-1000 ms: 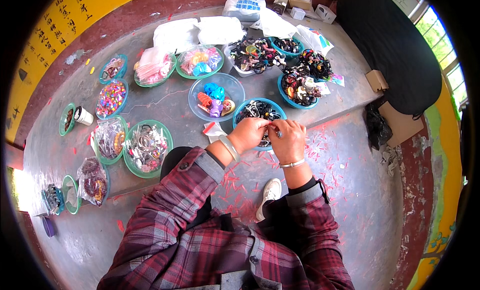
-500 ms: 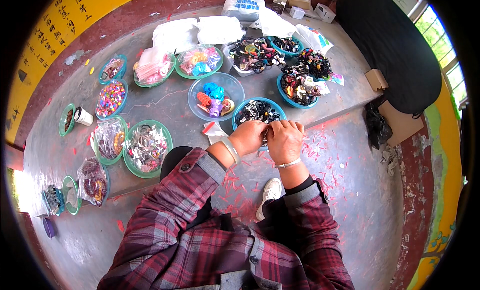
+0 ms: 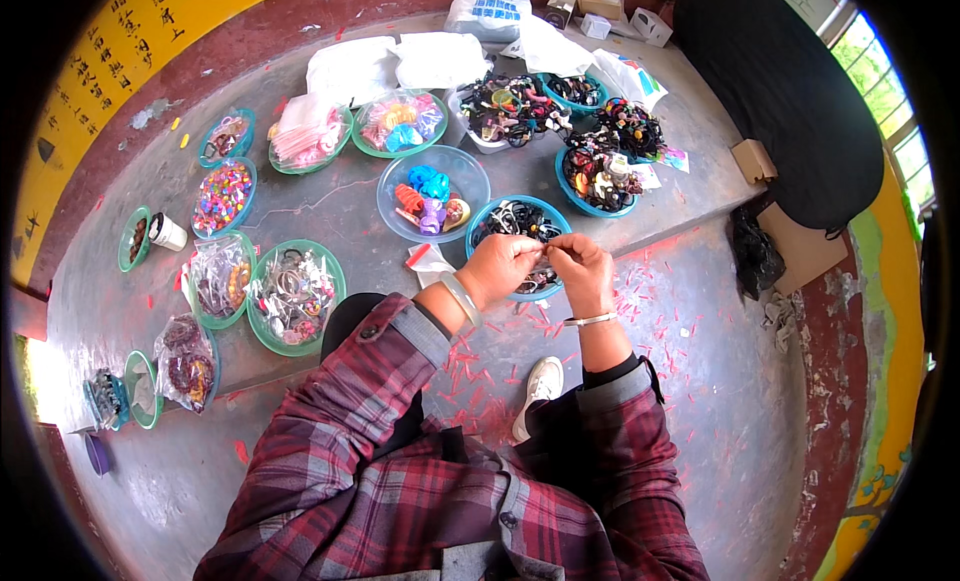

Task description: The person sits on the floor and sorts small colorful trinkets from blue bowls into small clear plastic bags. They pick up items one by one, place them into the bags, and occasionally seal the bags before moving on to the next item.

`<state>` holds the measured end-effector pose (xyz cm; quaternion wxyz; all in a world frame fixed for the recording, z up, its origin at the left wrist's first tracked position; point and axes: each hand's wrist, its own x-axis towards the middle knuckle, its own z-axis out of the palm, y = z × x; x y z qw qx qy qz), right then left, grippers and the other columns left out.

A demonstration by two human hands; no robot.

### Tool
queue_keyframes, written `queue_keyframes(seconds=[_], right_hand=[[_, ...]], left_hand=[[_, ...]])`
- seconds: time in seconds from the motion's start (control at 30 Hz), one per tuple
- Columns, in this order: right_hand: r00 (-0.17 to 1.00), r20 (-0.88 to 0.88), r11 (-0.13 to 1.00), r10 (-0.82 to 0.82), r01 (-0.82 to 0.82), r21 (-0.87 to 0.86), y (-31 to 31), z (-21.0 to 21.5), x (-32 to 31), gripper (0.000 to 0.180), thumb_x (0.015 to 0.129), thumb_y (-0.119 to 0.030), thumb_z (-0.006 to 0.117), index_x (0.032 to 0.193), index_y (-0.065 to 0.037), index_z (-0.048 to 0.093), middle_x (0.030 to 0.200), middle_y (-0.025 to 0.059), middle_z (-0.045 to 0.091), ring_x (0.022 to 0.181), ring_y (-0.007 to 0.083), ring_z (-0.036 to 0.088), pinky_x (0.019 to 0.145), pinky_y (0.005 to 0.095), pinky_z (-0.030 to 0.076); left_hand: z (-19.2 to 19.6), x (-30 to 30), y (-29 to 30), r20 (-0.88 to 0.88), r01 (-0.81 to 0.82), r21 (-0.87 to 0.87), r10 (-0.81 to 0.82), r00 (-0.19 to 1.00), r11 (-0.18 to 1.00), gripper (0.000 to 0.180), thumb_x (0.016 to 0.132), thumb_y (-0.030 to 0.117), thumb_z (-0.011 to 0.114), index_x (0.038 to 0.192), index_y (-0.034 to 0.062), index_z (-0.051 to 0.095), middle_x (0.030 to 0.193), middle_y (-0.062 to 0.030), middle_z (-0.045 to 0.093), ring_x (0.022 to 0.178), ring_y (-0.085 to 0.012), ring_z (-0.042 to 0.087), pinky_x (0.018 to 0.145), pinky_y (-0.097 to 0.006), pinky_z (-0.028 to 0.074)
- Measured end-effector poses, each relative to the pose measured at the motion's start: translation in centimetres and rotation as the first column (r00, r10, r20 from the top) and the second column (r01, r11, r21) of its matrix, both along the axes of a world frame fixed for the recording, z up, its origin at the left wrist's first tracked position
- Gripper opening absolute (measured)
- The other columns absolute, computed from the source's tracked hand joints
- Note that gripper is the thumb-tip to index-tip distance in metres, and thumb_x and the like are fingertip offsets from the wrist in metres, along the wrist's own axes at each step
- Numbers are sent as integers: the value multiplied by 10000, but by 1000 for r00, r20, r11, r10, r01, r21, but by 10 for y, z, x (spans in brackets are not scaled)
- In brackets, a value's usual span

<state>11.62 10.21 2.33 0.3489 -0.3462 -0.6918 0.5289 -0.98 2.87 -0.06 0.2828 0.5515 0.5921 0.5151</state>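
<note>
Teal round plastic bowl of dark hair ties (image 3: 517,221) — just above it, left hand (image 3: 503,268) and right hand (image 3: 583,271) pinching something small between fingertips; probably mid-sorting — next needs a steady pull.

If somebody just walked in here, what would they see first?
Probably the person's two hands, the left hand and the right hand, pinched together over a blue round bowl of dark hair ties in the middle. Next, the ring of other bowls on the grey concrete ledge, like the clear bowl of bright blue, orange and purple clips just behind. Little red scraps speckle the floor by a white shoe.
</note>
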Motion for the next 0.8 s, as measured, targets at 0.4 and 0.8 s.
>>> queue_keyframes(seconds=[0.4,0.8], right_hand=[[983,184,981,-4,-32,193,-4,15,2,105,690,-94,610,735,0,619,630,64,606,558,121,561,515,255,438],[975,223,1000,8,-9,6,4,16,6,81,687,-71,591,730,-13,628,634,47,609,588,86,556,548,222,434]], left_hand=[[0,-2,0,-310,1,155,48,950,988,121,784,74,516,833,-3,594,747,-151,593,680,-281,583,609,-321,460],[2,-2,-1,-145,13,57,-4,989,998,175,813,112,508,924,3,590,801,-141,608,715,-227,603,635,-288,460]])
